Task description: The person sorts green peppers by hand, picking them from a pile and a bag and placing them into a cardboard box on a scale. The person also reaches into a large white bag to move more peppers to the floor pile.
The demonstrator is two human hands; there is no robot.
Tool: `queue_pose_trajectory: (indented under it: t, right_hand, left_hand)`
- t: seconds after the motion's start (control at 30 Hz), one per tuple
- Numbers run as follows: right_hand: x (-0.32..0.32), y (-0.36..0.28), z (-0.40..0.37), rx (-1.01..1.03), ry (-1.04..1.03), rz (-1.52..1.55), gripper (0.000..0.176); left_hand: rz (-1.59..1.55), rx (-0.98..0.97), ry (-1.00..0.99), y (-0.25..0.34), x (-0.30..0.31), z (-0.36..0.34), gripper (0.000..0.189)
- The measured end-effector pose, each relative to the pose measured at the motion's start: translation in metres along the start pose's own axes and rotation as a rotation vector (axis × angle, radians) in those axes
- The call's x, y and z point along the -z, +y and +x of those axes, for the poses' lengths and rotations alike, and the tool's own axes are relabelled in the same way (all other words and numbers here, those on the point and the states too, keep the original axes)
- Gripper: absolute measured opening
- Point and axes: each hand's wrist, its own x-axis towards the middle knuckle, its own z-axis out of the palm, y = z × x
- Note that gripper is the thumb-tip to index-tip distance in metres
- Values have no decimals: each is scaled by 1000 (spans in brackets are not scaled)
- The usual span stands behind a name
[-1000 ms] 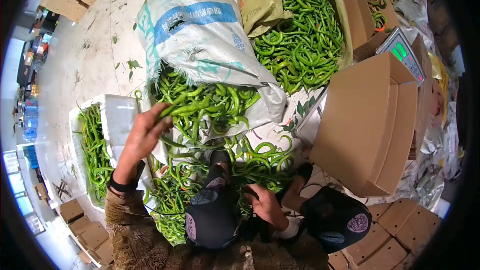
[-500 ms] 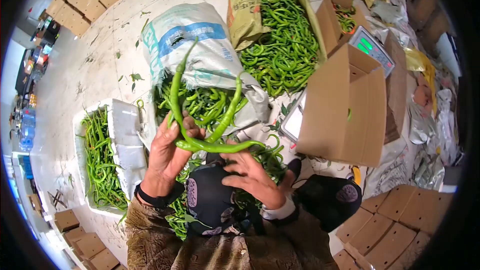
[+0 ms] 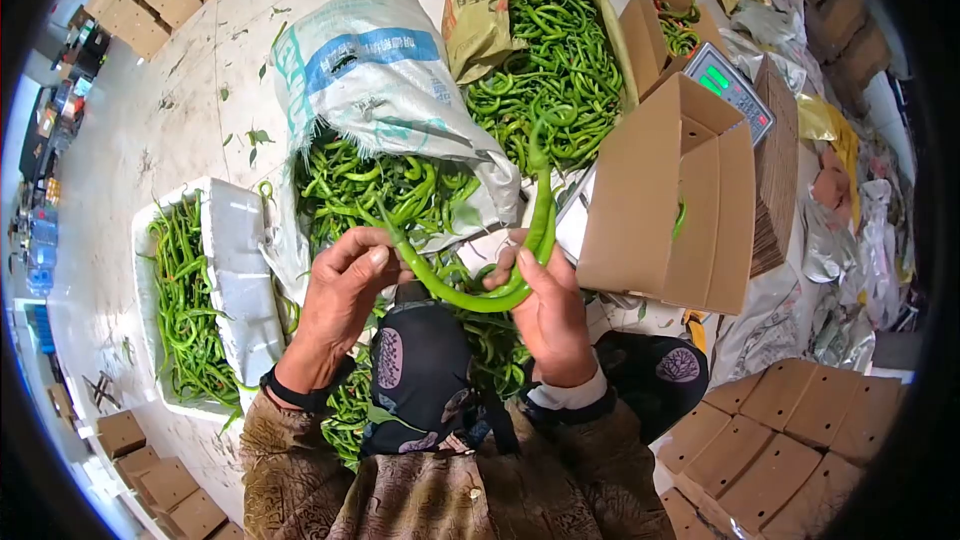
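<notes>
My right hand (image 3: 552, 315) is closed around long green chili peppers (image 3: 544, 215); one rises upright from the grip and another curves out to the left. At the thin end of that curved chili pepper (image 3: 440, 285), my left hand (image 3: 350, 285) pinches with thumb and forefinger. Beneath both hands lie more green chilies, partly hidden by my knee. Just beyond them, a white woven sack (image 3: 390, 70) lies with its mouth towards me, spilling green chilies (image 3: 350, 185).
A yellow sack (image 3: 475, 15) full of chilies lies farther back. On the left stands a white foam box (image 3: 240, 290) of chilies. To the right, an open cardboard box (image 3: 650, 210) holds a chili, beside a digital scale display (image 3: 730, 90). Flat cartons (image 3: 780, 430) are stacked lower right.
My right hand has moved up and right and closed on the chilies. My left hand, which held them, now grips only one thin end. The view has shifted slightly.
</notes>
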Motion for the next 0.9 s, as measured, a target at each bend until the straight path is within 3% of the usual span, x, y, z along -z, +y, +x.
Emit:
queue_pose_trajectory:
  t: [0.07, 0.13, 0.23, 0.33, 0.4, 0.47, 0.5, 0.57, 0.73, 0.77, 0.83, 0.9]
  right_hand:
    - [7, -9, -4, 57, 26, -147, 24]
    - [23, -21, -8, 73, 34, -807, 27]
    - [49, -15, -14, -17, 140, -661, 26]
    - [78, 4, -17, -57, 210, -626, 21]
    - [86, 15, -19, -91, 226, -640, 20]
    - [88, 22, -20, -410, 408, -534, 26]
    - [91, 28, -19, -418, 411, -537, 26]
    - [103, 45, -16, -447, 396, -375, 23]
    - [108, 69, -7, -467, 375, -485, 27]
    - [106, 72, -4, -474, 373, -456, 26]
    - [110, 78, -1, -490, 360, -482, 28]
    - [121, 84, -3, -497, 334, -591, 31]
  left_hand:
    - [353, -51, 59, -9, 19, 9, 20]
    - [682, -75, 40, -20, 44, 16, 20]
    - [648, -11, 126, -63, 117, 21, 19]
    - [494, 61, 350, -117, 191, 8, 16]
    - [760, 83, 392, -174, 253, -2, 15]
    - [778, 73, 362, -190, 238, 3, 17]
    - [912, 88, 364, -192, 225, 11, 17]
    - [1170, -131, 314, -189, 192, 38, 30]
    - [1635, -580, 202, -180, 142, 144, 59]
    - [1633, -579, 199, -187, 144, 163, 59]
    - [1889, -354, 219, -219, 159, 201, 52]
    - [1920, -250, 227, -246, 178, 224, 48]
